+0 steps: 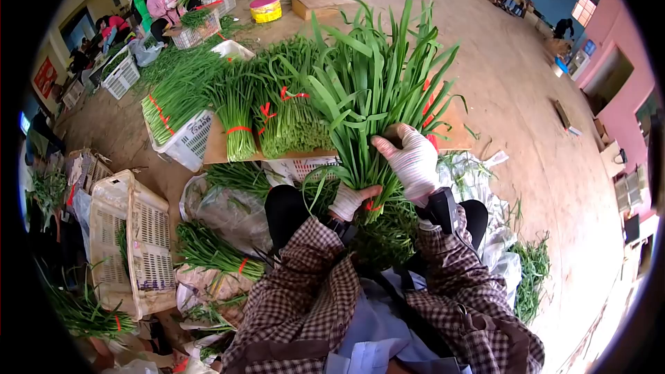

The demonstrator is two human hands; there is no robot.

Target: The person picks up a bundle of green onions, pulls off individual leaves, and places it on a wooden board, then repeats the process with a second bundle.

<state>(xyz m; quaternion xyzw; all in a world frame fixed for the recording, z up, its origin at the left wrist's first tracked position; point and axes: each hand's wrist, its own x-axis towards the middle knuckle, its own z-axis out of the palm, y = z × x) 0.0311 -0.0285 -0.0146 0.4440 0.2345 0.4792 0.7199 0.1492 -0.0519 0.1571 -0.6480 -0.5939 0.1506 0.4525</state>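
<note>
A large bunch of garlic chives (370, 107) with long flat leaves stands upright in front of me. Low on its stems is a red tie (374, 206). My left hand (348, 201), in a pale glove with the thumb bare, is closed round the base near that tie. Higher up, my right hand (412, 163), in a striped white glove, grips the bunch from the right side. Its far fingers are hidden behind the leaves. Just beyond, tied green bundles (237, 114) lie on a low wooden board (216, 149).
A white crate (190, 140) supports greens at the board's left. An empty-looking beige crate (149, 263) stands at lower left beside a tied bundle (215, 253). Plastic sheeting (485, 201) and loose greens lie right. Farther off are a yellow tub (266, 10) and a seated person (164, 1).
</note>
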